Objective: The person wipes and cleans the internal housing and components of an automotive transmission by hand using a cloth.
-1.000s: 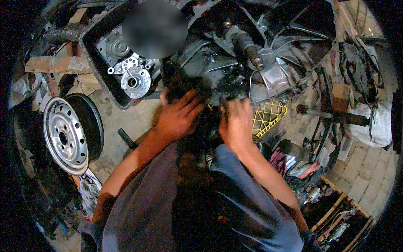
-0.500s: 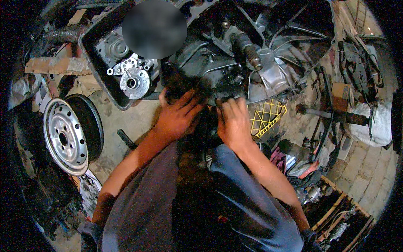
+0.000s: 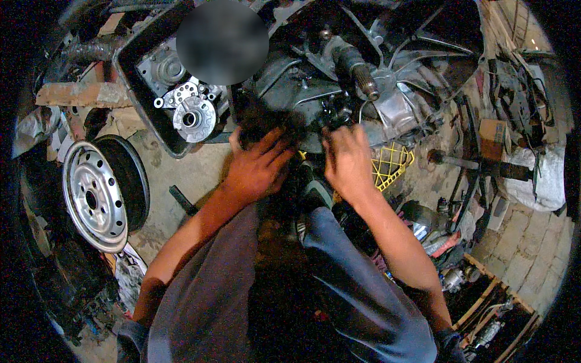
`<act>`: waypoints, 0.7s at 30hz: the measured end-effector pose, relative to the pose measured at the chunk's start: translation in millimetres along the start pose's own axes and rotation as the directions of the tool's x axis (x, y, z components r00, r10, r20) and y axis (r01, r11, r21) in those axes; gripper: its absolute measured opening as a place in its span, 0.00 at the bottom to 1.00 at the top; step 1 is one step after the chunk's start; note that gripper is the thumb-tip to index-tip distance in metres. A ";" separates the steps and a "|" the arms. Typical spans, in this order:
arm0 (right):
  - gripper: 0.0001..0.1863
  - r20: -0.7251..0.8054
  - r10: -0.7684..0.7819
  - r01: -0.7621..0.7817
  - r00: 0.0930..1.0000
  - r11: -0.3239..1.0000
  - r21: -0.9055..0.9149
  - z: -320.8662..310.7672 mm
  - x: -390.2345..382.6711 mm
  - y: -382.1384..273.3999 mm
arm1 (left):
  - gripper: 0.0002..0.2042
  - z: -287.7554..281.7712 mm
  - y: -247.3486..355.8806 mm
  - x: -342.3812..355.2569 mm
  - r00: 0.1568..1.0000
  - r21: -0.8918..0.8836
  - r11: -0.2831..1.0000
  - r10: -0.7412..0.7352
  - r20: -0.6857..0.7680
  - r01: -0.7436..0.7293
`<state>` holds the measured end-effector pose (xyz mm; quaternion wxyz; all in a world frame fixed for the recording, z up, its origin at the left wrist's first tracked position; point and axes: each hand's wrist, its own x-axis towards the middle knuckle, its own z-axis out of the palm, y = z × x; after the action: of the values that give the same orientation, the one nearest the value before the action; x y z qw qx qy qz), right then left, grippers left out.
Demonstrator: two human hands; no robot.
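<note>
A large grey gearbox housing (image 3: 399, 112) with ribs fills the upper middle, and a splined shaft (image 3: 354, 66) stands out of it. At its near left edge, my left hand (image 3: 257, 166) is curled round a dark, shadowed thing (image 3: 269, 115), thumb to the left and fingers to the right; its kind cannot be made out. My right hand (image 3: 350, 160) is at the housing's near edge, fingers bent and drawn together by a dark recess with small metal parts (image 3: 336, 109). Whatever its fingertips hold, if anything, is hidden.
Left of the housing, a black tray (image 3: 130, 78) holds a round silver pump-like part (image 3: 195, 119). A steel wheel rim (image 3: 94, 196) stands at the left. Beyond my right hand lies a yellow plastic grid (image 3: 390, 169). Further right are a cardboard box (image 3: 491, 134) and a white sack (image 3: 535, 181).
My right hand has shifted to the right and slightly away from me along the housing edge, uncovering a shoe below. My left hand has stayed in place.
</note>
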<state>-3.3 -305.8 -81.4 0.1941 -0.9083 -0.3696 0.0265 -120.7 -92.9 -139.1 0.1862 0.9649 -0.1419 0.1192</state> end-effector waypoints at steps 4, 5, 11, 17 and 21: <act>0.06 0.007 -0.018 0.018 1.000 0.999 -0.050 -0.5 -5.0 -4.4 | 0.29 0.7 0.4 -1.2 1.000 0.025 1.000 0.002 0.000 -0.002; 0.05 -0.001 0.059 -0.058 0.998 0.994 -0.096 0.8 -1.6 3.5 | 0.29 0.3 1.6 -1.5 1.000 0.027 1.000 0.000 -0.006 0.000; 0.05 0.012 -0.007 0.008 1.000 1.000 -0.013 0.0 -5.0 -5.6 | 0.30 2.0 0.6 0.1 1.000 0.019 1.000 0.003 -0.030 -0.003; 0.05 -0.003 0.008 -0.008 1.000 1.000 0.015 -1.5 -7.0 -9.1 | 0.28 -1.5 0.6 0.8 1.000 0.006 1.000 -0.002 -0.011 0.002; 0.04 -0.010 0.091 -0.092 0.996 0.994 -0.052 -2.4 -16.5 -3.8 | 0.28 -0.3 2.1 0.4 1.000 -0.001 1.000 -0.010 -0.017 0.010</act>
<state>-17.4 -315.3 -79.3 0.1703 -0.9292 -0.3274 0.0222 -121.1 -94.8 -138.1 0.1884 0.9644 -0.1355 0.1265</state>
